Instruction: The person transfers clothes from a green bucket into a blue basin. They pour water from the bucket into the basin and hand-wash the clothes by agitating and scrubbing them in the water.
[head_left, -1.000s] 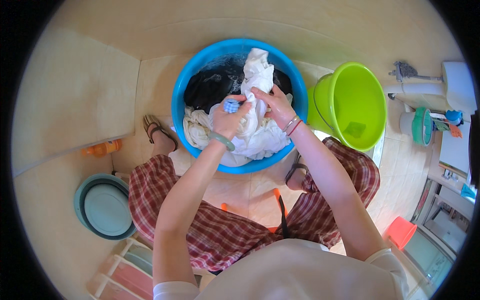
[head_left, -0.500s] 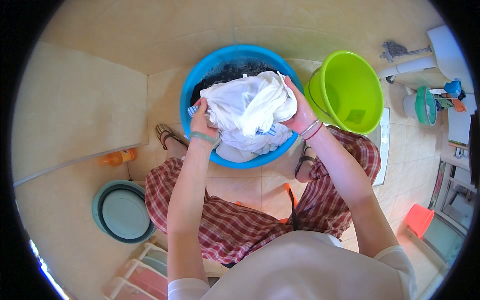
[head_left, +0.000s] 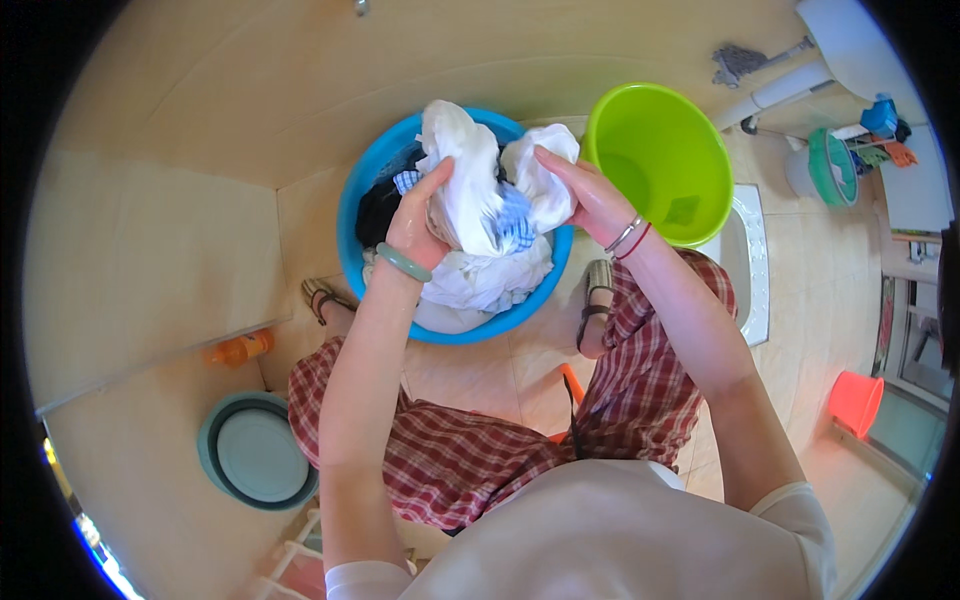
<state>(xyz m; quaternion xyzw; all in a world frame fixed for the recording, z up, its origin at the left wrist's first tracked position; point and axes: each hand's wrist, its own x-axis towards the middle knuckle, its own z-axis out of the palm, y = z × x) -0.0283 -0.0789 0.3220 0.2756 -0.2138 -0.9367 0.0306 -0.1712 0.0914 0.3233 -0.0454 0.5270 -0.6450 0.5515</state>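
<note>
Both my hands hold a wet-looking white garment (head_left: 462,175) with blue-checked patches, lifted above a round blue basin (head_left: 352,235). My left hand (head_left: 420,222) is closed on its left bunch, thumb on top. At its right bunch, my right hand (head_left: 590,195) grips the cloth between thumb and fingers. The garment's middle sags between them, showing the checked part. Underneath, more white laundry (head_left: 490,282) fills the near side of the basin. Dark cloth (head_left: 376,212) lies at its left and far side, partly covered. The exact kind of garment cannot be made out.
A lime-green bucket (head_left: 665,165) stands right of the basin, beside a white floor fixture (head_left: 755,265). To the left are an orange bottle (head_left: 242,348) and a grey-green folding basin (head_left: 263,455). A red bucket (head_left: 856,402) and a green-lined bin (head_left: 833,168) stand farther right.
The white bundle has been spread from one wide mass into two raised bunches, with more blue check showing. My hands have moved up a little and closer together. The whole view has shifted slightly.
</note>
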